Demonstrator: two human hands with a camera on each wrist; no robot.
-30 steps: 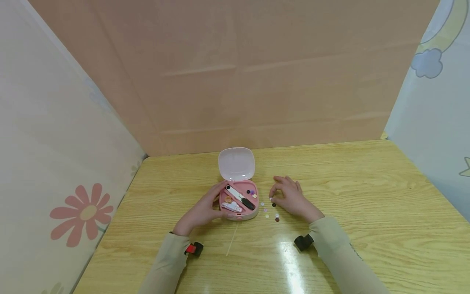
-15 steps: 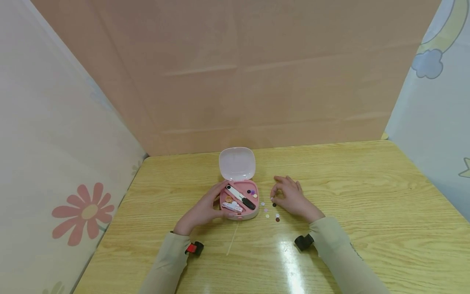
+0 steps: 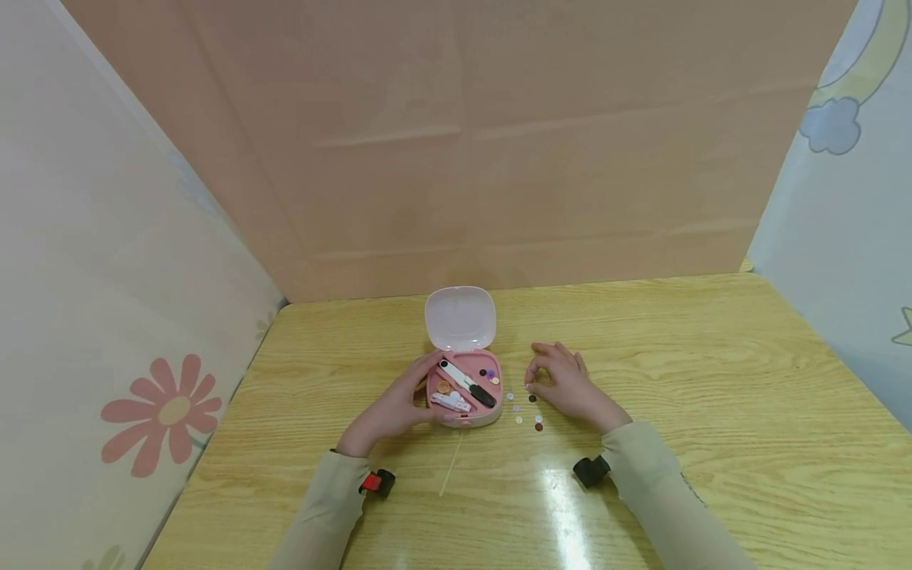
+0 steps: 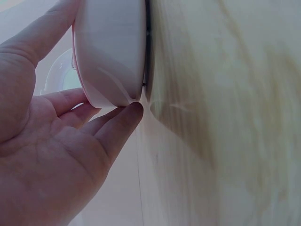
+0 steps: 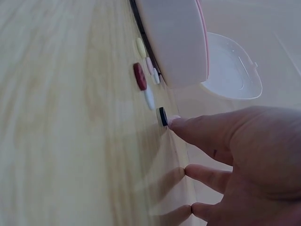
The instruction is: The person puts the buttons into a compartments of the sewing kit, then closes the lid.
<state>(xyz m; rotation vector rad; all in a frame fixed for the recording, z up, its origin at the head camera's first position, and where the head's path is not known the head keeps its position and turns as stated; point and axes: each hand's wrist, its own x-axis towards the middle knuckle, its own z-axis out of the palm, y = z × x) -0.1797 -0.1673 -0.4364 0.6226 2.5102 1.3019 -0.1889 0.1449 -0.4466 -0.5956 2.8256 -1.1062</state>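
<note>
**A:** ok so what's all there?

**B:** Biggest first: a brown sheet (image 3: 484, 158) across the back, then the wood-grain tabletop (image 3: 677, 356) in front of it. On that sits a pink box (image 3: 484, 419), lid (image 3: 460, 318) flipped back on the far side.

**A:** and the hands?

**B:** Left hand (image 3: 392, 404) grips the box by its left side, fingers spread pretty wide, thumb round at the front edge. Right hand (image 3: 570, 388) is down on the other side, well clear of the box, thumb and index finger nearly together.

**A:** anything in the box?

**B:** Yeah, a white tool with a black handle (image 3: 466, 381) lying on the diagonal. Left of it there's some white piece (image 3: 450, 403), too small to make out, with an orange round thing (image 3: 443, 386) behind. Right compartment has a few buttons, black, purple and yellowish (image 3: 495, 381).

**A:** so what's the right hand got?

**B:** Small pale button (image 3: 529, 387), pinched at the fingertips. A black button (image 3: 532, 398) is just beside it on the tabletop, and nearer the box are loose white, pink and yellow ones plus a dark red button (image 3: 538, 427).
</note>
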